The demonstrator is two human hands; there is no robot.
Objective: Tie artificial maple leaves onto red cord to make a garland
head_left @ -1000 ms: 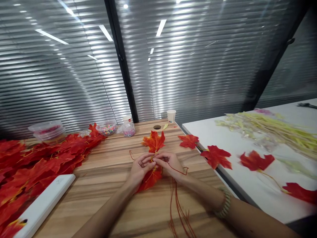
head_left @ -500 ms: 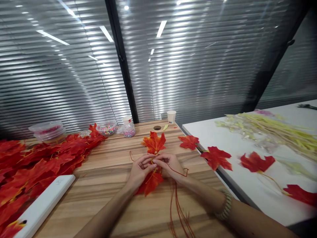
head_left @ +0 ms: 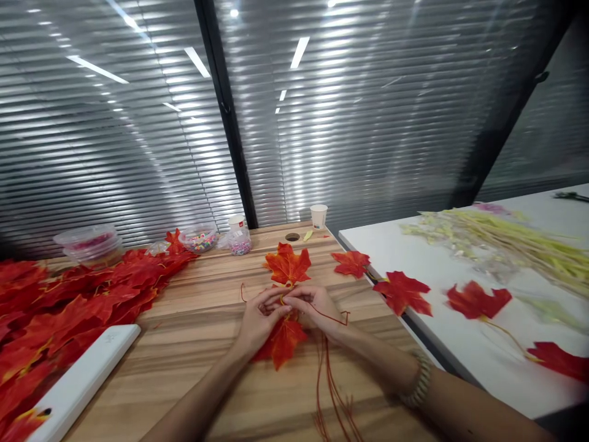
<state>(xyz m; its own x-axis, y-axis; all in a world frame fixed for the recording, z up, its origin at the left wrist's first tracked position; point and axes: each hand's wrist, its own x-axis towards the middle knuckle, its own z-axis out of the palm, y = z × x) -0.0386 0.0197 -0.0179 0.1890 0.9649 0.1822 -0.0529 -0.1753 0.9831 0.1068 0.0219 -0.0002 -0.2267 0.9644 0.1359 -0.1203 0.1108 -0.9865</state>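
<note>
My left hand (head_left: 261,316) and my right hand (head_left: 316,307) meet above the wooden table, fingertips pinched together on the yellow stem of an artificial maple leaf. One orange-red maple leaf (head_left: 288,264) sticks out beyond the fingertips. Another red maple leaf (head_left: 286,342) hangs below, between the hands. A thin red cord (head_left: 332,318) runs from the fingers across my right hand, and its short end (head_left: 243,292) shows left of my left hand. Several dark red cords (head_left: 330,387) lie on the table below my right wrist. What exactly each fingertip grips is partly hidden.
Red artificial leaves (head_left: 87,301) are heaped on the left, beside a white oblong object (head_left: 87,377). Bead tubs (head_left: 199,239) and a paper cup (head_left: 318,217) stand at the back. Single leaves (head_left: 402,293) and yellow stems (head_left: 510,239) lie toward the white table (head_left: 464,350).
The leaves at my fingertips have shifted and turned slightly; the lower one sits a little further right and down. Both hands keep their pinch in nearly the same place.
</note>
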